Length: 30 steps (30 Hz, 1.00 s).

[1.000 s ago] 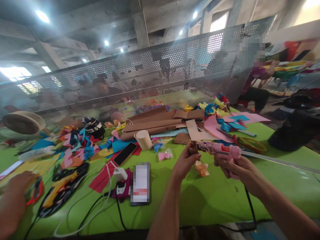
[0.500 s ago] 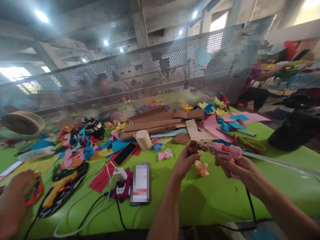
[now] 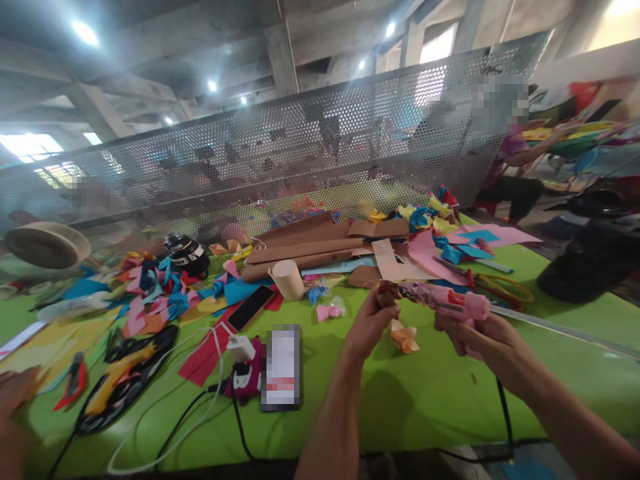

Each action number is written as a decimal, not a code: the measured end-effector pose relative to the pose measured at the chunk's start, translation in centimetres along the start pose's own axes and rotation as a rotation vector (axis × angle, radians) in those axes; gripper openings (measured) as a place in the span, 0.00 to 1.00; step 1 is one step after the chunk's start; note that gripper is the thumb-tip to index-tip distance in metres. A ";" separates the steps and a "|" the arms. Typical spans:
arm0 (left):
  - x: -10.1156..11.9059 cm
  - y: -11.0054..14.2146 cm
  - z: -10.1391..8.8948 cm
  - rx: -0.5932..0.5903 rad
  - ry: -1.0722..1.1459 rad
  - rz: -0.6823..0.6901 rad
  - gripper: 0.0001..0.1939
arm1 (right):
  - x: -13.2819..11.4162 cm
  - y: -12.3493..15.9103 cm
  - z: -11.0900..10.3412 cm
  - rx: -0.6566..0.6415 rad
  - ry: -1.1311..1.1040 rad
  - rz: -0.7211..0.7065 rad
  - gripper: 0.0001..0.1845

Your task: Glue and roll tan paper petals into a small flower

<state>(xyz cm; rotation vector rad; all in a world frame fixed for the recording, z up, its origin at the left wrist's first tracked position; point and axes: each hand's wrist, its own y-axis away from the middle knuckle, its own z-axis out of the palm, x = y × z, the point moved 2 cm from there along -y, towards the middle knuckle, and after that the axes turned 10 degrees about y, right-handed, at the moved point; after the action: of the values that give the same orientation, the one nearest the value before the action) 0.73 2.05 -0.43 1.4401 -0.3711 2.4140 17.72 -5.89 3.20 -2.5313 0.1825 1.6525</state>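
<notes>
My right hand [image 3: 487, 340] is wrapped round a pink hot glue gun [image 3: 463, 303], its nozzle end towards the left. A long clear glue stick [image 3: 555, 327] sticks out of its back. My left hand [image 3: 370, 323] pinches a small brown paper piece [image 3: 388, 292] right at the gun's tip; its exact shape is partly hidden by my fingers. Just below, between the hands, a peach folded paper piece [image 3: 404, 337] lies on the green table [image 3: 425, 407].
At the left edge is another person's hand [image 3: 17, 390], near red-handled pliers [image 3: 74, 383]. A black tray with a yellow glue gun [image 3: 123, 380], a phone [image 3: 280, 367], a plug adapter [image 3: 245, 373] and cables lie left. Brown paper sheets [image 3: 310, 250] and a roll [image 3: 287, 280] lie behind.
The glue gun in my right hand has shifted slightly right. My left hand stays nearly still. The other person's hand has drawn back left, uncovering the red-handled pliers.
</notes>
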 end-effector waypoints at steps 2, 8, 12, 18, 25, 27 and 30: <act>-0.1 -0.1 -0.1 -0.009 -0.013 0.012 0.15 | 0.2 0.0 -0.1 0.017 0.023 -0.002 0.36; -0.2 -0.1 -0.2 -0.020 -0.011 0.033 0.16 | 0.3 0.1 -0.2 0.014 0.066 -0.005 0.36; -0.2 -0.1 -0.1 -0.010 -0.005 0.023 0.16 | 0.2 0.0 -0.1 0.006 0.072 -0.009 0.36; 0.1 0.1 0.2 -0.016 0.042 -0.005 0.21 | 1.3 -0.3 0.6 -0.018 0.021 -0.030 0.32; 0.2 0.3 0.4 -0.011 0.063 -0.003 0.19 | 1.6 -0.2 0.5 -0.033 -0.017 -0.068 0.32; 0.3 0.3 0.5 -0.008 0.048 -0.013 0.17 | 1.7 -0.3 0.4 -0.026 -0.027 -0.063 0.31; 0.6 0.5 0.6 -0.001 0.020 -0.020 0.16 | 1.9 -0.3 0.5 -0.037 -0.046 -0.059 0.30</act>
<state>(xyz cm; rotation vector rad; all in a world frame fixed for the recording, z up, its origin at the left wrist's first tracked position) 0.76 1.40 0.35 1.4113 -0.3513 2.4105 18.11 -5.63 1.28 -2.4967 0.0726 1.7062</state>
